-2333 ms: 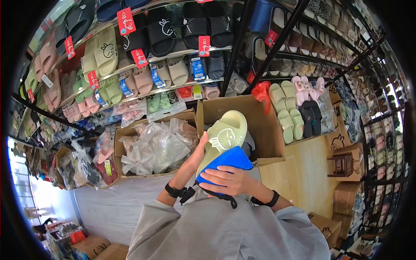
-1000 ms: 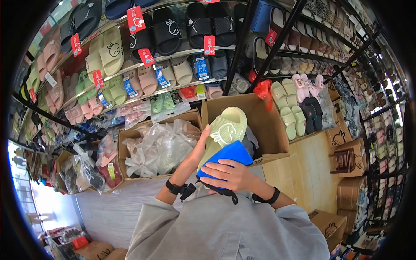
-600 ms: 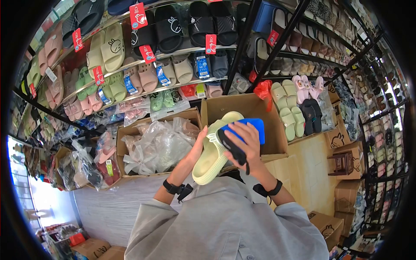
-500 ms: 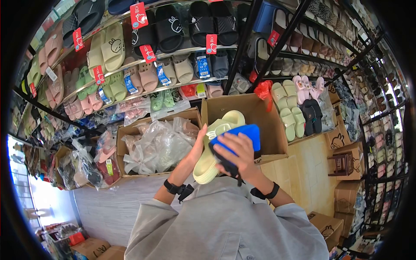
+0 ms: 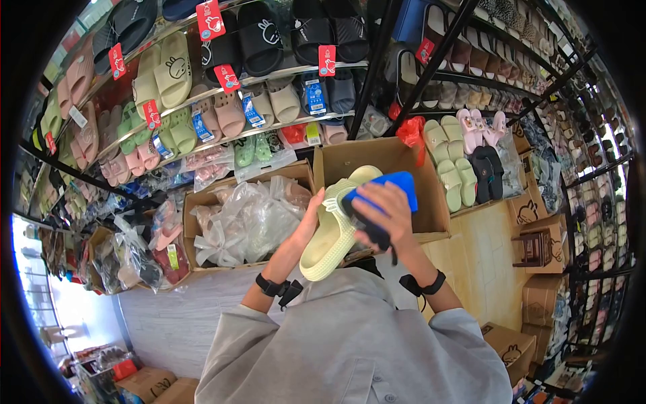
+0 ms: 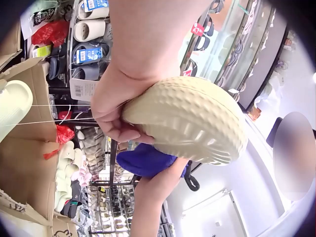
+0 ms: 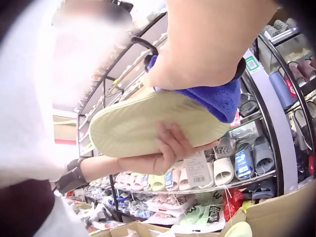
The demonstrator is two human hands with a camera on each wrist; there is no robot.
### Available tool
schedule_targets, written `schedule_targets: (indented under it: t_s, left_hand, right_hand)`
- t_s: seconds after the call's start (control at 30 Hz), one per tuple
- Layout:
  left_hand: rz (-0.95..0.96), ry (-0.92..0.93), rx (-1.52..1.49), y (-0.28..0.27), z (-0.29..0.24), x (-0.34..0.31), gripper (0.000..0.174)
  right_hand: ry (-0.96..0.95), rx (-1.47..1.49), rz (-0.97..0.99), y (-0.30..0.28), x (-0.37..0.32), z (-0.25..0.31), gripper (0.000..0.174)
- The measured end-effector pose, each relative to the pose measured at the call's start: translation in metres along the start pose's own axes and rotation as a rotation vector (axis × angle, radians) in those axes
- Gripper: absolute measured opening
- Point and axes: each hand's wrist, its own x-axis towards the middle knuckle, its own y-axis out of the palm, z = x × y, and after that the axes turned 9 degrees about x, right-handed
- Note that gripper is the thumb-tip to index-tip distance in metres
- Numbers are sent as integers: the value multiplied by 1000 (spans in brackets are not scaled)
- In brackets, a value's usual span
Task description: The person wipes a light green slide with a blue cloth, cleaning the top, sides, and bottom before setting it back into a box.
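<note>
A pale yellow-green slide slipper (image 5: 325, 250) with a rabbit on its strap is held up in front of the chest. My left hand (image 5: 307, 227) grips it along its left edge, the fingers (image 7: 173, 145) curled against the sole. Over the strap's right side, my right hand (image 5: 391, 214) grips a blue plush pad (image 5: 404, 183) with a black side and a black loop (image 6: 192, 183). The pad overlaps part of the strap and rabbit. A white barcode tag (image 7: 198, 170) hangs by the slipper. White threads lead toward a second pale slipper (image 6: 15, 104).
Behind the slipper stands an open cardboard box (image 5: 420, 195); left of it, another carton (image 5: 190, 252) holds bagged slippers (image 5: 249, 219). Racks of slippers (image 5: 262, 44) rise ahead and to the right. More green slippers (image 5: 457, 180) stand right of the box, by a red bag (image 5: 412, 131).
The right hand has swept the blue pad up from the slipper's heel and tilted it to the strap's right side, uncovering the footbed. The left hand keeps its hold, the slipper turning slightly.
</note>
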Motion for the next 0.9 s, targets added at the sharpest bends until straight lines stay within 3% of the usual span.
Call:
schedule_targets:
  t_s: [0.1,0.17,0.23,0.27,0.47,0.57,0.7,0.83,0.9]
  left_hand:
    - [-39,3,85,-7,6,6,79]
    - [2,-23,20,-8,7,6,78]
    - [56,-32,-49,-2,3,3,78]
    - [-47,-38,-57,3,3,4,77]
    - [-106,-6,28,-7,7,15,76]
    - [-155,9,73,3,3,9,75]
    - [-57,-20,0,-3,5,5,75]
    - [-95,-21,20,-10,10,4,76]
    - [-115,-40,51,-11,10,3,76]
  right_hand:
    - [185,18,-168,7,-2,-7,56]
    - [147,-64,-133,10,-6,3,56]
    - [69,-60,-85,17,-12,17,54]
    - [9,-57,-70,25,-16,23,54]
    - [-403,20,172,34,-20,60,47]
    - [-382,104,231,25,-15,51,46]
    - [-199,0,182,5,-16,13,49]
    - [112,40,-33,2,-5,-15,57]
    - [144,21,-23,2,-3,-11,58]
